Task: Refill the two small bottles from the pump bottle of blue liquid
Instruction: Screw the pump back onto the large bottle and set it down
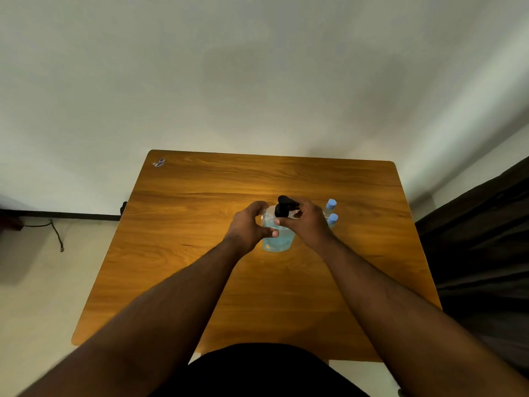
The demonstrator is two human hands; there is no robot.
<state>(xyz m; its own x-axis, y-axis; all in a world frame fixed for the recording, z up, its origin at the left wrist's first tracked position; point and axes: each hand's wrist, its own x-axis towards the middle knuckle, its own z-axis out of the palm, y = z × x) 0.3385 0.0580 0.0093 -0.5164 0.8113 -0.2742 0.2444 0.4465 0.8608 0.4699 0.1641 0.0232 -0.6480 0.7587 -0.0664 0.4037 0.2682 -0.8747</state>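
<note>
A clear pump bottle (277, 242) of blue liquid with a black pump head (283, 206) stands near the middle of the wooden table (200, 224). My left hand (249, 229) wraps around the bottle's left side, thumb across its front. My right hand (307, 222) closes on the black pump collar from the right. Two small bottles with blue caps stand upright just right of my right hand, one farther (331, 204) and one nearer (332, 218); their bodies are mostly hidden behind the hand.
A small sticker (159, 162) sits at the table's far left corner. A white wall runs behind the table. A black cable (55, 233) lies on the floor at left. A dark curtain (481, 239) hangs at right.
</note>
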